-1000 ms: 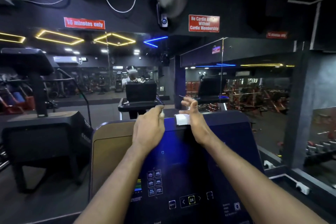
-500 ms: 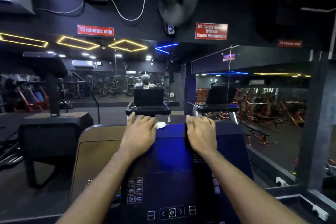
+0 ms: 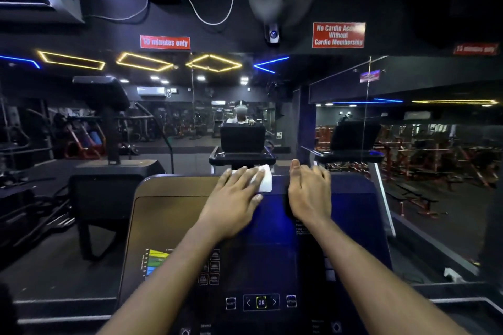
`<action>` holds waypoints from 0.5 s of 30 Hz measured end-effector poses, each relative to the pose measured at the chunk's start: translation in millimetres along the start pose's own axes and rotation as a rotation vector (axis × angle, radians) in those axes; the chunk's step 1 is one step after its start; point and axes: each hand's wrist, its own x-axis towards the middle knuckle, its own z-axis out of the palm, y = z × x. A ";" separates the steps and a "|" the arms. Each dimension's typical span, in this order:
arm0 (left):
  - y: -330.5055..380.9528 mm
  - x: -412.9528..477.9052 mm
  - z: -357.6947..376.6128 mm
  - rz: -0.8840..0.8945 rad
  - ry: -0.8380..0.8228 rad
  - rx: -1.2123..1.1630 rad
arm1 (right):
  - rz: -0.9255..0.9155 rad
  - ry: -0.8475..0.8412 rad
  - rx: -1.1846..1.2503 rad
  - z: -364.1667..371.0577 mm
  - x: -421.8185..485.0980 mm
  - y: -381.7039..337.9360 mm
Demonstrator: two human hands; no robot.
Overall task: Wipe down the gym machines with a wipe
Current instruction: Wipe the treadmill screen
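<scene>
Wipe (image 3: 265, 182) sits under your flat left hand (image 3: 234, 198) on the top edge of the console (image 3: 353, 215), beside your relaxed, empty right hand (image 3: 310, 193).

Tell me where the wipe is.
In the head view, the wipe sits on the top edge of the console, centre frame, pressed under the left hand, with the right hand just to its right.

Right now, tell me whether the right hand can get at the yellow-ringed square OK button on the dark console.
Probably yes: the right hand rests empty high on the console, and the OK button lies uncovered farther down the same panel.
</scene>
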 end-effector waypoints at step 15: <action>13.0 52.1 -12.2 -0.195 0.007 -0.112 | -0.025 -0.016 -0.091 5.9 2.5 0.4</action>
